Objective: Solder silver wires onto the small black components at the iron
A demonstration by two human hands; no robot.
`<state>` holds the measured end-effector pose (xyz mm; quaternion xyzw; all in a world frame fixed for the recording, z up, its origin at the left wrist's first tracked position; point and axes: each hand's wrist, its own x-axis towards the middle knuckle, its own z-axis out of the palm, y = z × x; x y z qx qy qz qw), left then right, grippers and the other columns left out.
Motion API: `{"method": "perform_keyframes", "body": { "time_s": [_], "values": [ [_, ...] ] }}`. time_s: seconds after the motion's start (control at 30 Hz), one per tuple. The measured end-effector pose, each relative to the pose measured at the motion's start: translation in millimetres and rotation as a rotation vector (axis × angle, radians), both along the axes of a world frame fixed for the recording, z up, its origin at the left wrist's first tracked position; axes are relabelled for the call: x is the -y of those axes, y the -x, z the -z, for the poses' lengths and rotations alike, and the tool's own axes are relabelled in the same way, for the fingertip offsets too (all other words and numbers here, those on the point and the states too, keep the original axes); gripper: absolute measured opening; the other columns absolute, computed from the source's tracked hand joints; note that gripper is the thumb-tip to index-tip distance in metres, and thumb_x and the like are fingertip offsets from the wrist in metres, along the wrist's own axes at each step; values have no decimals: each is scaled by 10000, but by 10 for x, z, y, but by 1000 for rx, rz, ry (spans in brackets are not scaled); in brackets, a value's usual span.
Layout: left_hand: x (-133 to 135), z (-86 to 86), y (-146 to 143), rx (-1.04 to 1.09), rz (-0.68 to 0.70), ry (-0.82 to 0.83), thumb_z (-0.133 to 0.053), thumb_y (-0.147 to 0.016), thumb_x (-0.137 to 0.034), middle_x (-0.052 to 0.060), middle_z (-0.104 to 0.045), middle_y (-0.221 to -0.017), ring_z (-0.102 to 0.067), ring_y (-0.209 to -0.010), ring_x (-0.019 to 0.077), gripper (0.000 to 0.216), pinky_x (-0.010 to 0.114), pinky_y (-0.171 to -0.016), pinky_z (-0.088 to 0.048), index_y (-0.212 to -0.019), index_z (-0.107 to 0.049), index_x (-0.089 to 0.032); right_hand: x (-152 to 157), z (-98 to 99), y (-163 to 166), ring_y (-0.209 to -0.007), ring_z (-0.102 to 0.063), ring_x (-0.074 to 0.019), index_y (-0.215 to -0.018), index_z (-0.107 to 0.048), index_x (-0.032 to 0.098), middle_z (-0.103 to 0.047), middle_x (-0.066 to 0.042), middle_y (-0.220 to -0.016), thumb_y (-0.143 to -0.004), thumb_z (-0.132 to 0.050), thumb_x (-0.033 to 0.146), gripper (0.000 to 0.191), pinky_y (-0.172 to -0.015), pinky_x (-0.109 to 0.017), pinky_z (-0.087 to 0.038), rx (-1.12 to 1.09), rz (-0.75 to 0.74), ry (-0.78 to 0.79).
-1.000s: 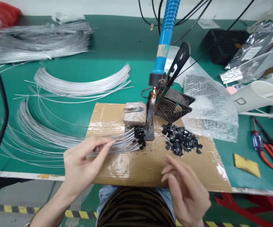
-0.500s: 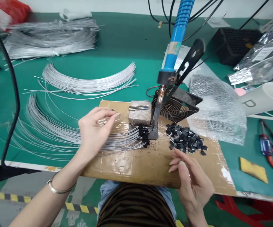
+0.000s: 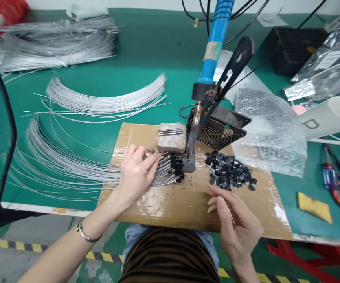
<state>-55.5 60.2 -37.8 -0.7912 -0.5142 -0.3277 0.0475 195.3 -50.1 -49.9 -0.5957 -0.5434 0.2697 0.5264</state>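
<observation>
My left hand (image 3: 138, 167) lies over a fan of thin white wires (image 3: 78, 165), its thumb and finger pinched on what looks like one thin wire; the grip is partly hidden. Just right of these fingertips, black connector pieces (image 3: 177, 168) sit at the wires' ends. Beside them, the blue-handled soldering iron (image 3: 212, 59) points down in its stand, its metal tip end above the dark base (image 3: 190, 163). Between thumb and fingers my right hand (image 3: 236, 220) holds a thin metal tool, mostly hidden by the palm. Beyond that hand lies a pile of small black connectors (image 3: 230, 171).
A wrapped block (image 3: 171, 138) with metal rods on it and a fan (image 3: 219, 129) stand behind the cardboard (image 3: 170, 208). Another wire bundle (image 3: 107, 104) lies at the back left. On the right are bubble wrap (image 3: 270, 133), a yellow sponge (image 3: 314, 207) and a screwdriver (image 3: 330, 175).
My left hand has moved right and slightly down, its pinched fingertips now beside the wrapped block. The right hand stays nearly in place with its tool. The view has shifted a little.
</observation>
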Motion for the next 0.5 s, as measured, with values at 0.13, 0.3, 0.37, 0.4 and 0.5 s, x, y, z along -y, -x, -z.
{"method": "perform_keyframes", "body": {
  "time_s": [0.13, 0.3, 0.37, 0.4, 0.5],
  "values": [
    [40, 7, -8, 22, 47, 27, -650, -997, -173, 103, -768, -991, -705, -903, 224, 144, 378, -820, -590, -999, -791, -198, -18, -14, 5, -666, -707, -157, -1068, -799, 213, -767, -50, -915, -984, -669, 186, 157, -646, -299, -604, 24, 2, 1],
    [63, 27, 27, 28, 37, 41, -648, -1006, -194, 119, -779, -1071, -738, -959, 236, 136, 388, -854, -609, -1020, -783, -190, -21, -26, 13, -678, -719, -174, -1044, -799, 210, -781, -55, -906, -985, -666, 193, 147, -681, -325, -618, 18, 0, -8],
    [29, 40, 17, 13, 31, 48, -660, -1000, -208, 122, -780, -1041, -728, -928, 247, 132, 407, -827, -601, -996, -790, -189, -18, -23, 14, -672, -717, -177, -1041, -798, 207, -785, -59, -913, -985, -664, 196, 146, -680, -332, -620, 12, 3, -9],
    [10, 44, 6, 6, 31, 54, -663, -998, -211, 117, -781, -1015, -721, -903, 246, 131, 407, -808, -596, -985, -792, -192, -18, -21, 14, -665, -715, -176, -1036, -798, 207, -787, -61, -914, -986, -663, 197, 144, -668, -330, -618, 10, 3, -11],
    [-21, 42, -29, 0, 50, 76, -664, -993, -204, 92, -779, -943, -702, -853, 232, 127, 392, -781, -589, -963, -787, -201, -20, -19, 11, -666, -712, -170, -1032, -797, 208, -785, -55, -912, -983, -664, 179, 145, -649, -313, -608, -4, -5, -13]
  ]
}}
